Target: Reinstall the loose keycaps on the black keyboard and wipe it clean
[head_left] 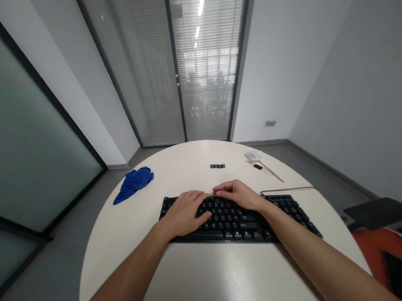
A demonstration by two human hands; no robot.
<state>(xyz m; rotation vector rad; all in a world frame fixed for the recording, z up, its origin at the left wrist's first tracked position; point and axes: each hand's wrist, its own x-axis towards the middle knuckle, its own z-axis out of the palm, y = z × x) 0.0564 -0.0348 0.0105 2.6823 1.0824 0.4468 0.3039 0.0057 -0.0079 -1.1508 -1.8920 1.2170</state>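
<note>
- Closest thing is a round, off-white desk (194, 276), bare and smooth on the near part, with both forearms coming in from the bottom corners over it.
- Off to the right, past the desk edge, there's a dark flat seat or panel (379, 212) over an orange-red floor patch, plus something white at the frame edge, too cut off to tell what.
- A black keyboard (238, 220) lies across the middle of the desk, slightly skewed, its cable (287, 190) looping off the far right corner.
- Left hand (186, 212) lies palm down on the left half of the keys, fingers (198, 198) loosely spread and flat, not gripping anything.
- Right hand (239, 194) arches over the top key rows, wrist raised a bit, fingertips bunched together and pointing left at the back edge. They seem to pinch something tiny and pale, but I honestly can't tell what.
- The two hands nearly meet at the fingertips.
- Farther back: a crumpled blue cloth (133, 183) near the left rim, a short row of loose black keycaps (217, 166) in the middle, and on the right a wadded white wrapper (253, 155) with a thin stick (272, 171) and a small black piece (257, 167) beside it.
- Behind all that, grey floor, white walls, frosted glass on the left, and a glass partition with closed blinds (176, 66).
</note>
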